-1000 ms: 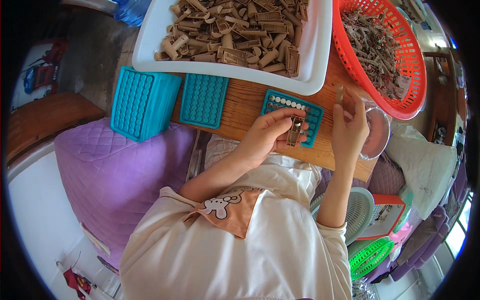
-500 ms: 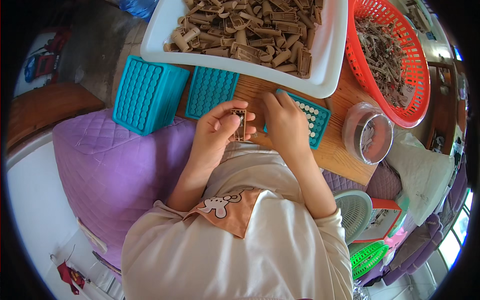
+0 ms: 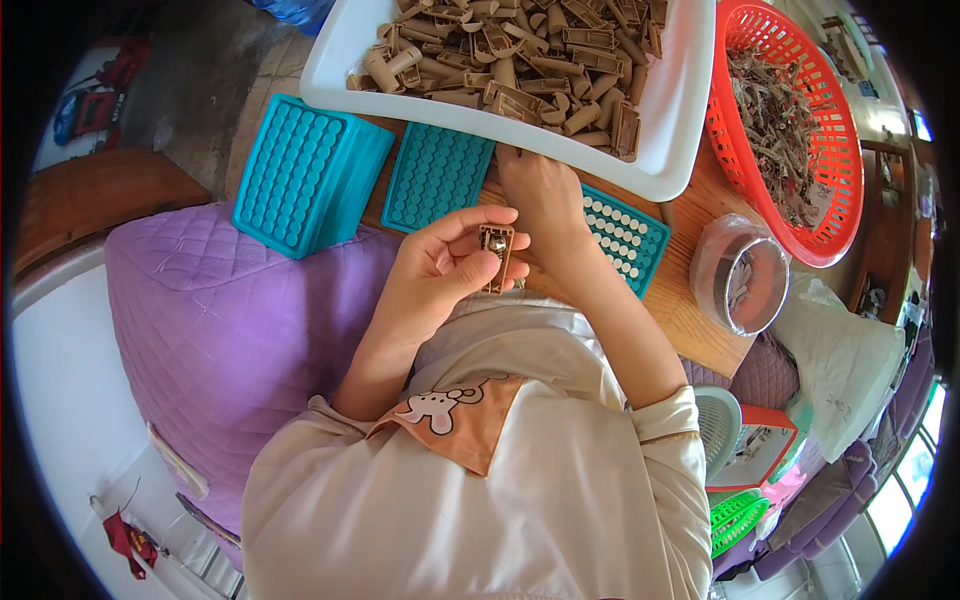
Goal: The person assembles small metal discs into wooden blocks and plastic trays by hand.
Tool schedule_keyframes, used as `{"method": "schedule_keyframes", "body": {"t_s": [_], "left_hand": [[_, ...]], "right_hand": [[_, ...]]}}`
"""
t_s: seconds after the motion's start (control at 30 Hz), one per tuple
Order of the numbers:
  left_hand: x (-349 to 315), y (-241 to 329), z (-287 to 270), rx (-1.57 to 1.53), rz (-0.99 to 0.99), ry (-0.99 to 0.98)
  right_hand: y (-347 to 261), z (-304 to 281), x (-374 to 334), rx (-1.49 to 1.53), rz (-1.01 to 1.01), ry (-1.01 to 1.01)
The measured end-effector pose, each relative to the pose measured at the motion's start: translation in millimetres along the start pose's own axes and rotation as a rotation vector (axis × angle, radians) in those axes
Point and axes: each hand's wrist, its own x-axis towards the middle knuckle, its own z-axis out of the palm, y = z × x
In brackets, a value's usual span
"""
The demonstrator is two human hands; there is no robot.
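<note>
My left hand [image 3: 438,272] is closed around a small brown plastic half-shell casing [image 3: 496,272], its hollow side facing up. A little shiny metal piece sits inside near the casing's upper end. Just beyond it, my right hand [image 3: 545,203] reaches to the wooden table beside the white bin, back of the hand upward; its fingertips are hidden, so I cannot see whether they hold anything. To its right lies a teal tray [image 3: 655,243] with rows of white round pieces. Another teal tray [image 3: 437,178] with round cups lies on the left.
A white bin [image 3: 470,122] full of brown casings stands at the back. Teal trays [image 3: 290,180] are stacked at left. A red basket [image 3: 845,170] of thin scraps and a plastic-lined round tub [image 3: 708,275] stand at right. A purple quilted cover [image 3: 220,330] bulges at left.
My right hand has moved left and away from me, off the tray with white pieces toward the bin's edge. My left hand still holds the casing; the view has shifted slightly.
</note>
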Motion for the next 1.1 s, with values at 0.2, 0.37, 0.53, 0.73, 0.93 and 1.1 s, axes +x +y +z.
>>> {"method": "schedule_keyframes", "body": {"t_s": [0.2,0.37,0.53,0.73,0.93,1.1], "left_hand": [[1.7,4.4,3.7,0.038,-0.016,-0.014],[-1.0,9.3,14.5,0.095,-0.028,-0.003],[-1.4,11.5,27.7,0.182,-0.070,0.005],[0.5,2.9,36.2,0.240,-0.032,-0.044],[3.2,-2.8,41.7,0.300,-0.018,-0.047],[9.4,-0.1,46.2,0.217,-0.114,-0.050]], "right_hand": [[11.1,-31.6,-16.1,0.380,0.004,-0.050],[18.5,-84.8,-48.8,0.951,0.215,-0.056],[21.5,-101.4,-68.2,0.926,0.158,0.246],[12.4,-93.3,-77.7,0.791,-0.069,0.477],[15.6,-90.2,-80.7,0.774,-0.073,0.499],[23.4,-93.1,-91.8,0.986,0.235,0.478]]}}
